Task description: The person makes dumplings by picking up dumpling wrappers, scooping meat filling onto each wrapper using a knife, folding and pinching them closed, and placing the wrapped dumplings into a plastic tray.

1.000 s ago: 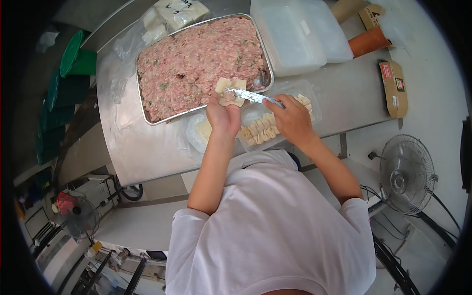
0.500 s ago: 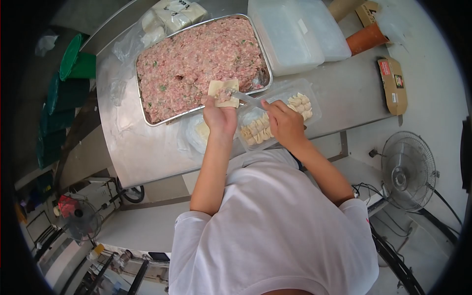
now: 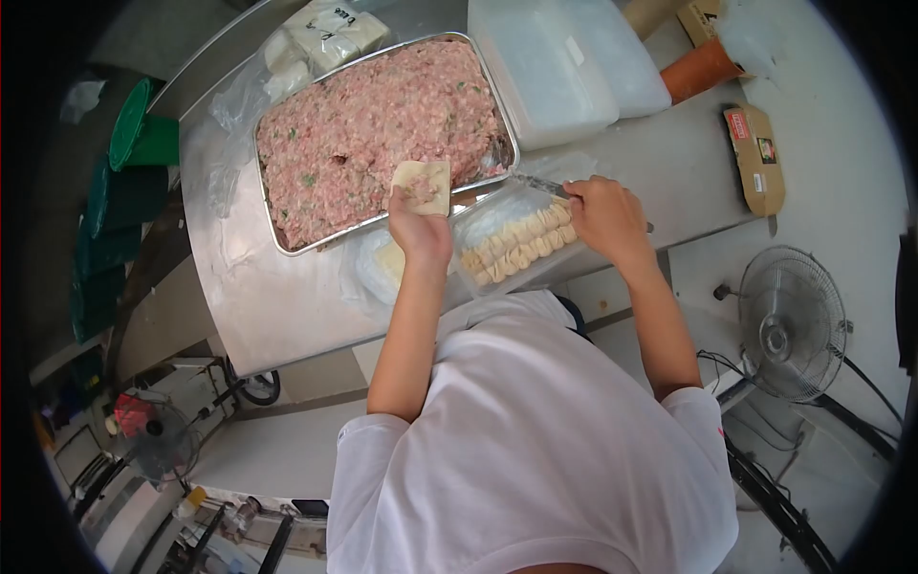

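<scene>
A square dough wrapper [image 3: 432,178] with a smear of minced meat on it lies in the fingers of my left hand [image 3: 421,235], at the near edge of the meat tray. My right hand [image 3: 609,218] is closed round a flat-bladed spreading knife [image 3: 541,184], its blade pointing left towards the tray corner. Pink minced meat with green flecks [image 3: 373,124] fills the metal tray [image 3: 279,236]. Below my right hand, rows of folded dumplings [image 3: 516,245] sit in a clear plastic container [image 3: 478,222]. More wrappers [image 3: 390,260] lie in plastic left of it, partly hidden by my left wrist.
Stacked translucent tubs [image 3: 545,86] stand behind the tray's right side. Wrapped white packs [image 3: 335,33] lie at the back left. A cardboard piece [image 3: 758,158] rests at the table's [image 3: 239,297] right end, near a fan [image 3: 789,325]. Green bins [image 3: 153,139] stand left.
My right hand has moved right with the spreading knife, whose blade has come away from the wrapper. The meat on the wrapper looks flatter. My left hand stays nearly in place.
</scene>
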The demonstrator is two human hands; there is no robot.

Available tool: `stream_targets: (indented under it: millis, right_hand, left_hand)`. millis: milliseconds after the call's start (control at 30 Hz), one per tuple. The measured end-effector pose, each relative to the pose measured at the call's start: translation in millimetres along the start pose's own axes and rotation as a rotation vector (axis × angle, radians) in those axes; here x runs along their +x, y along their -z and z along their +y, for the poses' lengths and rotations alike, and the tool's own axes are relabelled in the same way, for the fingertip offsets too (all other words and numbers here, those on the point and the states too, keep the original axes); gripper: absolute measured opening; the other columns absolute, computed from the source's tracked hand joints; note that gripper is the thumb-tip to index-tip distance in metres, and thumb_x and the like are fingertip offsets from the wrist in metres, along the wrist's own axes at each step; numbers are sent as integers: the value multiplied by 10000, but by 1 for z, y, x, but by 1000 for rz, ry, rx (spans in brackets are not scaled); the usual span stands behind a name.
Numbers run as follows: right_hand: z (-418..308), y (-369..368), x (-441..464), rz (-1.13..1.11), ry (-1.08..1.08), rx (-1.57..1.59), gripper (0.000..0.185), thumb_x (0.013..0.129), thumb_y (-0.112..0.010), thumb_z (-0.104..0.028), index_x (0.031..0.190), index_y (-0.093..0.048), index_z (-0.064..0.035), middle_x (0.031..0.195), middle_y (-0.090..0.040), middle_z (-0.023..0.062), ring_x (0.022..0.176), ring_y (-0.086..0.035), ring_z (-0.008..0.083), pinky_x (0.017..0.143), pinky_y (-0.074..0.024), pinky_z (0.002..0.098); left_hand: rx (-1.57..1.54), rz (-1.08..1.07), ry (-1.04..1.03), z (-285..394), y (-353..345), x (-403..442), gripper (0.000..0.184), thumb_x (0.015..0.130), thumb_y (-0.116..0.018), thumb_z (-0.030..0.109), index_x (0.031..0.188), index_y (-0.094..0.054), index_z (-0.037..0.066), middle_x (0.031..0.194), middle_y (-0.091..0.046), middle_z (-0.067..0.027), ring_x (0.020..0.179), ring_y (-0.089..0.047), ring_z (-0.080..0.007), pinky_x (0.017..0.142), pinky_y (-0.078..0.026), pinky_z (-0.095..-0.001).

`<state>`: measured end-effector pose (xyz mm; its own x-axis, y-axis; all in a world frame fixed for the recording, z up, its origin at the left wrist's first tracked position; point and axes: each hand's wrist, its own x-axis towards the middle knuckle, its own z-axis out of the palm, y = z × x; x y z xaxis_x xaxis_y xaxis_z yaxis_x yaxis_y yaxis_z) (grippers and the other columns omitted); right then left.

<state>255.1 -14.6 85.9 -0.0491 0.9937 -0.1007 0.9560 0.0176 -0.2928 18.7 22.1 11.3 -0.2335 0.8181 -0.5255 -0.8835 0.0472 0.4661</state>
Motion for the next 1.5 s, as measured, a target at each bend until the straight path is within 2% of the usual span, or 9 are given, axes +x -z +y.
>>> stream_targets:
  millis: [333, 533, 633, 867, 1067, 1200, 1267, 1400, 1500]
  right_hand:
    - [-56, -18, -26, 135, 193, 301, 256, 862, -614, -104, 1099, -711, -104, 853, -635, 67, 721, -627, 284, 646, -510, 375]
    - [-34, 2, -23, 127, 300, 692, 306, 844, -641, -20, 1143, -695, -51, 809, -596, 73, 640, -547, 205, 596, -451, 308]
    - [-36, 1, -26, 101, 385, 794, 318, 841, -629, 34, 1149, -689, -19, 784, -575, 84, 624, -509, 173, 586, -426, 276]
    - [-43, 2, -32, 52, 340, 565, 300, 858, -636, -69, 1152, -692, -82, 813, -601, 83, 702, -599, 259, 631, -473, 346]
    - [-46, 29, -31, 14, 310, 294, 280, 849, -603, -50, 1106, -705, -95, 903, -649, 94, 773, -623, 311, 677, -507, 369]
    - [-21, 60, -12, -70, 320, 277, 265, 860, -606, -77, 1106, -705, -83, 957, -679, 116, 796, -635, 298, 718, -516, 360]
    - [-6, 48, 0, 23, 194, 642, 267, 868, -621, -103, 1122, -699, -75, 967, -695, 145, 823, -658, 260, 742, -511, 340]
    - [14, -57, 17, 23, 26, 652, 290, 875, -647, -102, 1160, -686, -76, 891, -696, 131, 727, -614, 185, 699, -492, 304]
    - [11, -98, 6, -18, -47, 628, 303, 878, -653, -93, 1180, -677, -77, 858, -685, 110, 692, -573, 158, 688, -482, 290]
  left_hand:
    - [-20, -143, 173, 4, -16, -23, 395, 1022, -352, 229, 1314, -434, -24, 1306, -515, -177, 1226, -509, -347, 1074, -408, -509]
    - [590, -769, -151, 46, 4, -39, 752, 571, -840, 167, 1253, -556, 24, 1159, -615, -109, 1139, -576, -220, 1029, -405, -374]
    - [1487, -850, -325, 66, -8, -27, 549, 589, -807, 116, 1097, -612, 40, 1024, -640, -90, 977, -618, -181, 884, -484, -345]
    - [1368, -899, -433, 64, -24, -26, 195, 636, -756, 47, 784, -631, 24, 670, -610, -32, 606, -569, -129, 624, -472, -276]
    - [1637, -883, -683, 46, -14, -25, 187, 732, -703, -31, 884, -596, -11, 781, -656, -90, 685, -614, -178, 613, -460, -295]
    - [1728, -793, -437, 44, 5, -16, 190, 820, -676, 101, 933, -543, 26, 1000, -681, -176, 917, -651, -211, 704, -485, -356]
    - [911, -711, 159, 45, 13, -11, 185, 979, -549, 258, 982, -557, 73, 1198, -653, -156, 1005, -638, -244, 780, -495, -379]
    - [105, -580, 298, 32, 11, -17, 269, 1041, -434, 344, 1004, -582, 123, 1394, -527, -118, 1089, -590, -203, 862, -484, -356]
    - [-242, -479, 407, 32, 5, -14, 318, 1026, -448, 413, 983, -575, 125, 1203, -616, -77, 967, -590, -171, 788, -482, -307]
